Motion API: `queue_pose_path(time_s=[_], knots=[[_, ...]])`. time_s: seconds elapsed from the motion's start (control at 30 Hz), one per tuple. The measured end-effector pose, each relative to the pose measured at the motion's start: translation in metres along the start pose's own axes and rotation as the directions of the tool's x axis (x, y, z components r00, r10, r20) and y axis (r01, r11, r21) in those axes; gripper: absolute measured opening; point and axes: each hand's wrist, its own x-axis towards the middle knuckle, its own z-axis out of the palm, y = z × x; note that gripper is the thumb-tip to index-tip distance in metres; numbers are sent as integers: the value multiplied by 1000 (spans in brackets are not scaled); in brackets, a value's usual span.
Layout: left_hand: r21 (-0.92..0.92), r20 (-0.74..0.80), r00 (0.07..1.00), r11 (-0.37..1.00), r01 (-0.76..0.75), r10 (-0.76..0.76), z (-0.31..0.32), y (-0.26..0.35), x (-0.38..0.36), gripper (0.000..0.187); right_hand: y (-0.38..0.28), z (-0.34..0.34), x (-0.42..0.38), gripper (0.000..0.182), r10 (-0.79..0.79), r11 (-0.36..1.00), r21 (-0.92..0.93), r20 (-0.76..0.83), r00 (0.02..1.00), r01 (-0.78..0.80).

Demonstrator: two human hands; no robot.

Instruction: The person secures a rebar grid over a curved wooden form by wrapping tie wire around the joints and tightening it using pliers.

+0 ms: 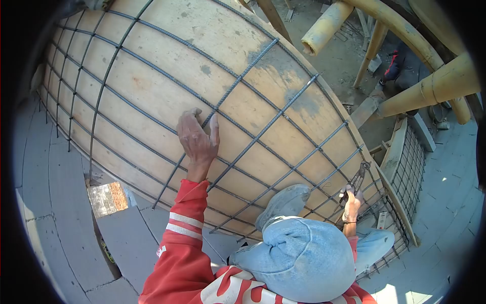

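My left hand (197, 137) rests at a crossing of the steel bars, thumb and fingers apart around one bar of the rebar grid (260, 134). Below the grid lies a pale plywood panel (152, 96) with grey stains. Over at the right, my right hand (351, 201) is closed on the handles of a pair of pliers (359, 175), whose head points up and away near the panel's right edge. A thin loose wire (326, 185) shows left of the pliers.
My shoe (286, 202) stands on the grid. Bamboo poles (430, 88) cross at the upper right, with another person (400, 66) below. A gap (109, 197) opens in the grey boards at the lower left. A second rebar mesh (411, 164) lies right.
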Motion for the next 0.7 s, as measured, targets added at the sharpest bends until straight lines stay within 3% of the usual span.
queue_pose_path(time_s=[0.1, 0.17, 0.23, 0.3, 0.33, 0.37, 0.4, 0.43, 0.47, 0.53, 0.57, 0.6, 0.63, 0.7], knots=[[36, -23, 1000, 999, -20, 20, 8, 6, 6, 30, -4, -1, -18, 24, 42, 995, -90, 8, 999, -41], [121, 110, 992, 990, -76, 63, 2, 9, 10, 27, -4, -9, -32, 22, 97, 987, -140, 132, 986, -78], [118, 118, 992, 992, -51, 37, 2, 14, 15, 26, -13, -12, -59, 21, 69, 992, -117, 172, 983, -49], [108, 118, 993, 993, -37, 25, -15, 14, 13, 25, -21, -30, -84, 22, 157, 953, -284, 162, 974, -106], [106, 163, 987, 994, -3, -15, -20, 14, 13, 23, -38, -40, -102, 25, 165, 956, -277, 234, 958, -97], [78, 206, 978, 997, 19, -35, -15, 21, 20, 21, -54, -47, -121, 31, 152, 953, -291, 207, 966, -88], [50, 246, 966, 996, 71, -82, -10, 20, 17, 23, -59, -64, -129, 33, 170, 922, -380, 236, 957, -70], [15, 332, 909, 965, 260, -250, -7, 23, 11, 25, -64, -88, -138, 35, 194, 880, -471, 235, 952, -63], [-8, 438, 811, 900, 435, -388, -6, 33, 8, 28, -86, -105, -144, 35, 146, 883, -465, 151, 978, -60], [120, 472, 805, 931, 346, -360, -17, 48, 10, 46, -154, -124, -162, 38, -12, 603, -757, 306, 952, 251], [-51, 375, 867, 926, 374, -329, -23, 54, 14, 53, -194, -133, -168, 38, -42, 587, -779, 243, 969, 221], [-26, 341, 849, 898, 439, -405, -18, 51, 12, 56, -238, -138, -169, 38, -67, 557, -798, 235, 970, 231], [-148, 353, 836, 857, 494, -421, -14, 42, 11, 50, -273, -144, -174, 39, -85, 534, -811, 231, 969, 240], [-331, 527, 733, 690, 643, -430, -7, -4, 11, 44, -325, -166, -168, 42, -271, 544, -762, 239, 933, 353]])
